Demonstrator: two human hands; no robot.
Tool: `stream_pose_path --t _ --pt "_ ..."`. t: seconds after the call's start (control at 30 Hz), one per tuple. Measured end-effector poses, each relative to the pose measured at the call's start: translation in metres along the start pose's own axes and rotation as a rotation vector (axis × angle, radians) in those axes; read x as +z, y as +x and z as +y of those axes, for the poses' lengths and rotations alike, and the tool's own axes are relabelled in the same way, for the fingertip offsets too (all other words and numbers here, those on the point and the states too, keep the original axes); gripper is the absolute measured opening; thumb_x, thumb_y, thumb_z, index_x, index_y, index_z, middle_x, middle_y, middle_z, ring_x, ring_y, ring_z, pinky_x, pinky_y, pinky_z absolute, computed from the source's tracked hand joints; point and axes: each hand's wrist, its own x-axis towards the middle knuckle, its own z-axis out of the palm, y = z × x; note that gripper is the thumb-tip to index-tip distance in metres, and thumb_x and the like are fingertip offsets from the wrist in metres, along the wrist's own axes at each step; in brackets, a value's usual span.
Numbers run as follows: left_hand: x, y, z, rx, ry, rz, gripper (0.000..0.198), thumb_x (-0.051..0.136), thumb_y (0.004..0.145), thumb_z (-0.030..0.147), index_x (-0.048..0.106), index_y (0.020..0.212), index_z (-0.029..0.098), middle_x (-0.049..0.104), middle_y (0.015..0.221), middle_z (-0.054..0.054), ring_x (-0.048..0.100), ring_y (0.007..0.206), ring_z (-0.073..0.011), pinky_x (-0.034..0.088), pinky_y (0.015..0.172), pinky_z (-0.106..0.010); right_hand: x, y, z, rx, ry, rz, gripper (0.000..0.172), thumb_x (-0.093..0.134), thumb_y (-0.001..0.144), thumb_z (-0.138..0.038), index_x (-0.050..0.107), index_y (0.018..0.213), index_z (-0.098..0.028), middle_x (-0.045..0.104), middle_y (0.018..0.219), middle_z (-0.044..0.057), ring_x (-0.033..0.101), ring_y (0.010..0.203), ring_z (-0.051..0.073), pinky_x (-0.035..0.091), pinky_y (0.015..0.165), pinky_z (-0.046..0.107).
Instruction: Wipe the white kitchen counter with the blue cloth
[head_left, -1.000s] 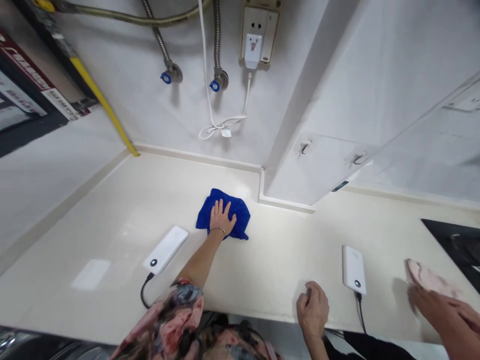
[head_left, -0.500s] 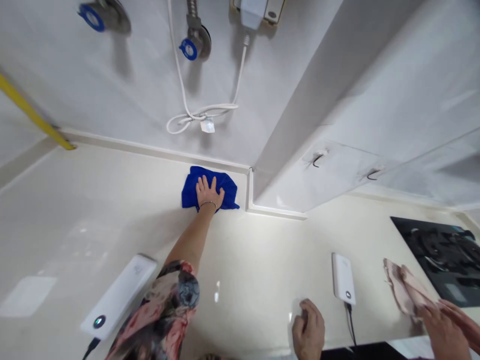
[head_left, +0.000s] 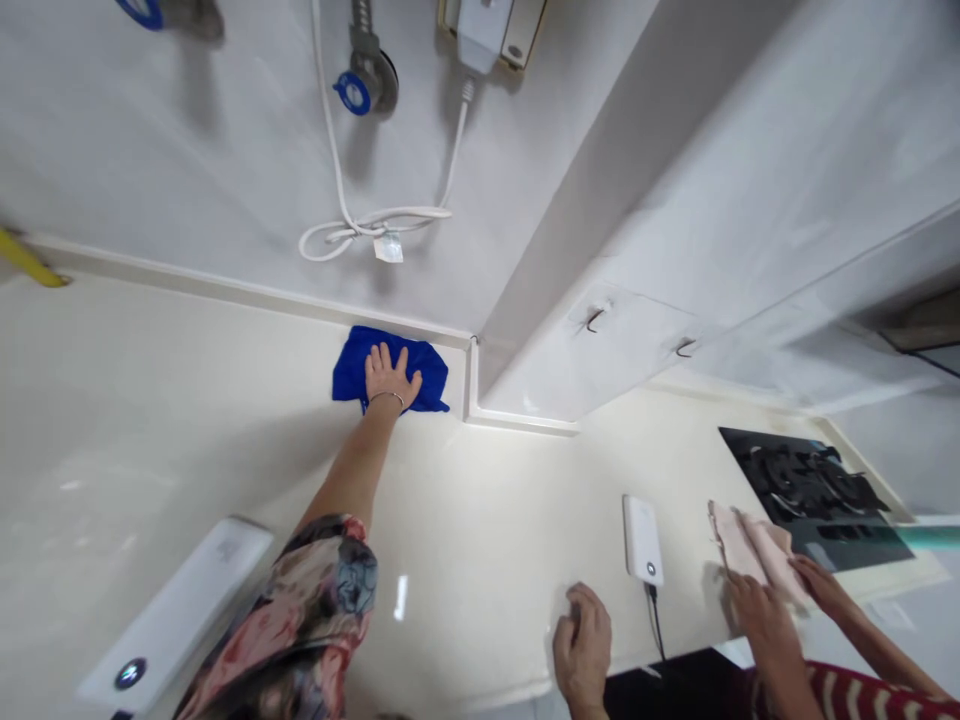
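Note:
My left hand (head_left: pixel 392 377) lies flat on a blue cloth (head_left: pixel 431 380), fingers spread, pressing it to the pale countertop (head_left: pixel 465 500) beside the back ledge. A thin bracelet circles that wrist, and the sleeve is floral. Near the counter's front edge my right hand (head_left: pixel 583 640) rests with its fingers curled in; I see nothing in it. To its right lies a white power bank (head_left: pixel 643 540) with a black cable.
Another, larger power bank (head_left: pixel 180 610) lies left of my arm. At the right, a co-worker's hands (head_left: pixel 765 610) hold a pink cloth (head_left: pixel 742 545) beside a black hob (head_left: pixel 802 490). A wall corner (head_left: pixel 525 390) juts out, with hooks; a white cord (head_left: pixel 360 228) hangs above the blue cloth.
The view has shifted, so the scene sits further left. My left hand and the blue cloth look about the same against the ledge. The co-worker's hands have spread apart on the pink cloth.

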Motion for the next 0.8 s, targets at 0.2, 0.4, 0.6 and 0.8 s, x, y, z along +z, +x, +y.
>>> stream_pose_path --t 0.2,0.4,0.6,0.8 --pt "0.005 -0.073 0.013 0.241 -0.007 -0.056 0.066 0.039 0.099 0.047 0.040 0.161 0.023 0.021 0.173 -0.010 0.008 0.160 -0.0350 0.008 0.130 -0.053 0.002 0.006 -0.005 0.030 -0.019 -0.018 0.029 0.045 0.082 -0.022 0.064 0.104 -0.023 0.065 0.108 0.014 0.061 0.105 0.035 0.050 0.091 0.054" --pt "0.003 -0.166 0.026 0.388 -0.016 -0.137 0.062 0.043 0.099 0.044 0.044 0.159 0.026 0.024 0.172 -0.008 0.012 0.160 -0.0327 0.011 0.131 -0.051 0.002 0.009 -0.008 0.057 -0.045 -0.006 0.028 0.045 0.079 -0.020 0.065 0.099 -0.021 0.062 0.116 0.019 0.054 0.110 0.037 0.046 0.090 0.054" --pt "0.002 -0.268 0.035 0.523 -0.002 -0.156 0.065 0.051 0.098 0.045 0.042 0.160 0.025 0.022 0.172 -0.010 0.011 0.160 -0.0350 0.014 0.131 -0.053 0.005 0.008 -0.010 0.066 -0.017 0.004 0.026 0.044 0.080 -0.019 0.065 0.095 -0.020 0.062 0.113 0.020 0.056 0.107 0.036 0.046 0.086 0.050" --pt "0.009 -0.342 0.045 0.646 0.004 -0.176 0.071 0.058 0.096 0.041 0.037 0.162 0.024 0.017 0.173 -0.013 0.009 0.159 -0.0391 0.018 0.129 -0.058 0.009 0.001 -0.021 0.079 0.013 0.055 0.029 0.044 0.083 -0.014 0.060 0.107 -0.018 0.064 0.115 0.014 0.057 0.110 0.030 0.046 0.093 0.043"
